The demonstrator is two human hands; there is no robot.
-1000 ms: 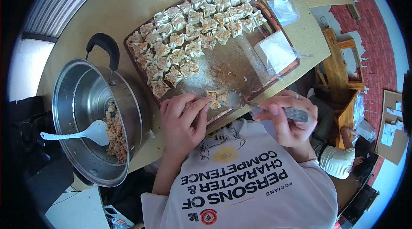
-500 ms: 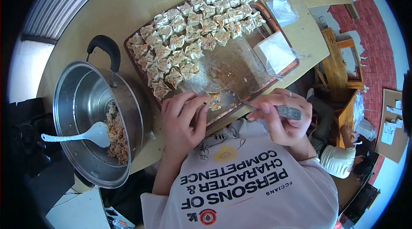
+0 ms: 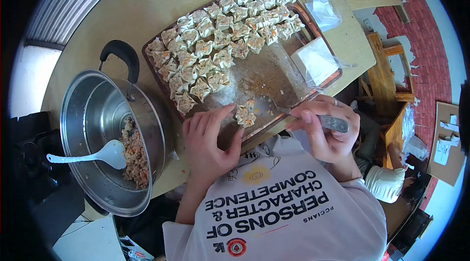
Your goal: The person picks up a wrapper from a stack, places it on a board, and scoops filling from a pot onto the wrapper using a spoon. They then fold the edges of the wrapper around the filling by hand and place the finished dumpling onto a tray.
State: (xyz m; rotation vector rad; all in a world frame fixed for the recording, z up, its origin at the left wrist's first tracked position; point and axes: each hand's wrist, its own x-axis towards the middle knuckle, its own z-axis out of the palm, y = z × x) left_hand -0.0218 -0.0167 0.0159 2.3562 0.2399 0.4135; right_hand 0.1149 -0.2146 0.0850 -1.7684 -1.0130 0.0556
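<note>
Closest to you, your left hand [image 3: 208,138] lies over the near edge of the tray [image 3: 274,72]. Its fingers are loosely spread. The tips of the forefinger and thumb rest against one open-topped dumpling [image 3: 245,115], which sits on the tray's near rim area, apart from the others.

Your right hand [image 3: 325,136] is just to the right of it, closed around the patterned handle of a metal spoon [image 3: 265,107]. The spoon's bowl reaches in to the dumpling's right side, touching it or nearly so; which one is hard to tell.

The tray's near half is bare and smeared with bits of filling. Beyond that, the finished dumplings [image 3: 220,45] stand packed in rows from the tray's left corner to its far end, their orange-flecked tops facing up. At the tray's right corner a stack of white wrappers in clear plastic [image 3: 316,59] lies partly over the rim.

To your left, a steel pot [image 3: 93,114] with a black handle [image 3: 121,53] sits on the wooden surface [image 3: 147,1] just beside the tray. It holds a heap of minced filling [image 3: 134,155], and a white ladle [image 3: 98,153] rests with its bowl against the mince.

Farthest off, past the wrappers, a crumpled clear plastic bag [image 3: 323,9] lies on the surface.
</note>
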